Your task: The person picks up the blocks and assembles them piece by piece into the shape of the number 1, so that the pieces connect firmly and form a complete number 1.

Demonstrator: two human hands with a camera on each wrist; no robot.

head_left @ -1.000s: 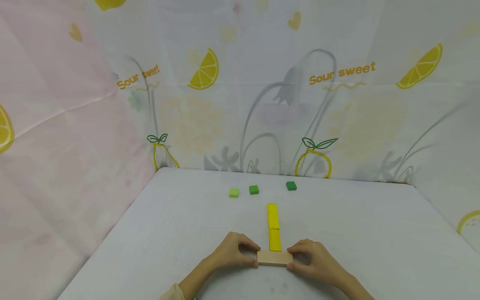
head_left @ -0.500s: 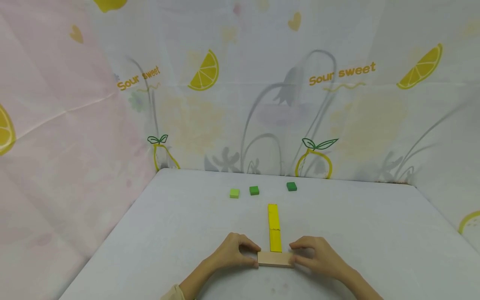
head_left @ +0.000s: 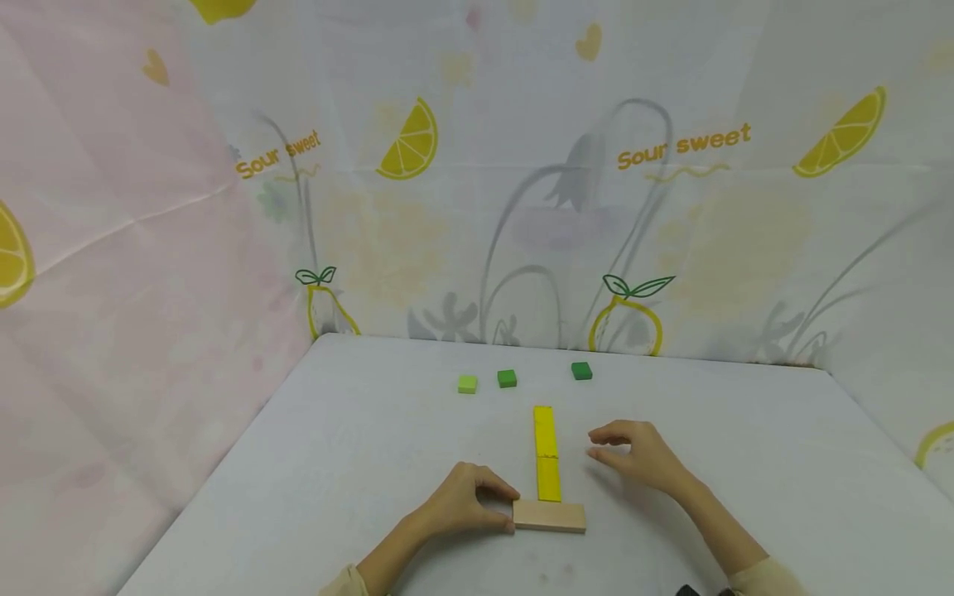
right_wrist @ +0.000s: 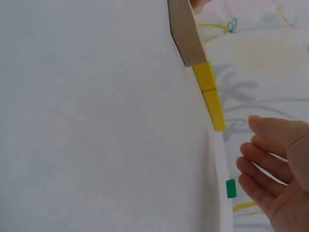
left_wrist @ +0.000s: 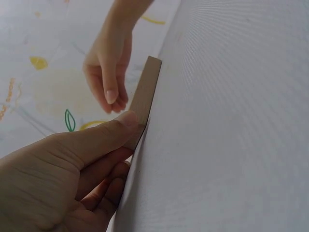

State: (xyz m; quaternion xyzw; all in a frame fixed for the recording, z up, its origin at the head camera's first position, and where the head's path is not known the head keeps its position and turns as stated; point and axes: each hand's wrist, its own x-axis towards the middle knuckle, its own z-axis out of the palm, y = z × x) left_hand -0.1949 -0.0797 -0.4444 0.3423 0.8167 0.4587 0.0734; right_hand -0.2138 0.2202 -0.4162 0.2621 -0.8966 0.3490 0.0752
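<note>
A plain wooden block lies flat on the white table, its long side running left to right. My left hand pinches its left end between thumb and fingers; in the left wrist view the thumb presses on the block's near end. Two yellow strips lie end to end, reaching from the block's far side toward the back. To the right of the strips is my right hand, holding nothing, its fingers relaxed and thumb apart in the right wrist view.
Toward the back of the table sit a light green block, a mid-green block and a dark green block. A lemon-printed cloth hangs behind the table and along its sides.
My right hand has let go of the wooden block's right end and moved up and away beside the yellow strips. The left hand and the block have stayed in place.
</note>
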